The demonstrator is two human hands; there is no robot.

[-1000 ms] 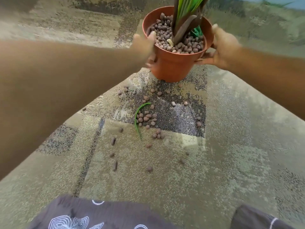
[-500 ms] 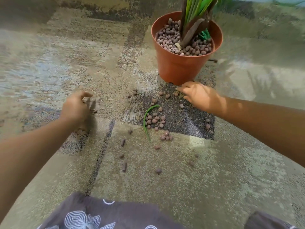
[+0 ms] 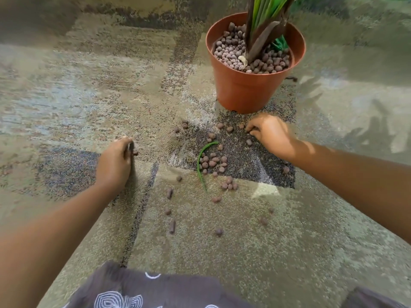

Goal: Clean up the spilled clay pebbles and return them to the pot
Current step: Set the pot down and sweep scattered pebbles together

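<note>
An orange plastic pot (image 3: 244,94) stands upright on the carpet, filled with brown clay pebbles (image 3: 231,50) around a green plant (image 3: 264,23). Several spilled pebbles (image 3: 212,162) lie scattered on the carpet in front of the pot, with a loose green leaf (image 3: 201,165) among them. My left hand (image 3: 114,165) is at the left of the spill, fingers pinched on a pebble at the carpet. My right hand (image 3: 272,135) rests just in front of the pot, fingertips curled down onto the carpet beside a few pebbles. What it holds is hidden.
Patterned beige and grey carpet (image 3: 89,90) covers the floor. My knees in dark patterned fabric (image 3: 142,287) are at the bottom edge. More stray pebbles (image 3: 172,225) lie nearer to me.
Both hands let go of the pot's rim and came down to the carpet. Since then the left has moved right towards the spill, and the right stays in front of the pot.
</note>
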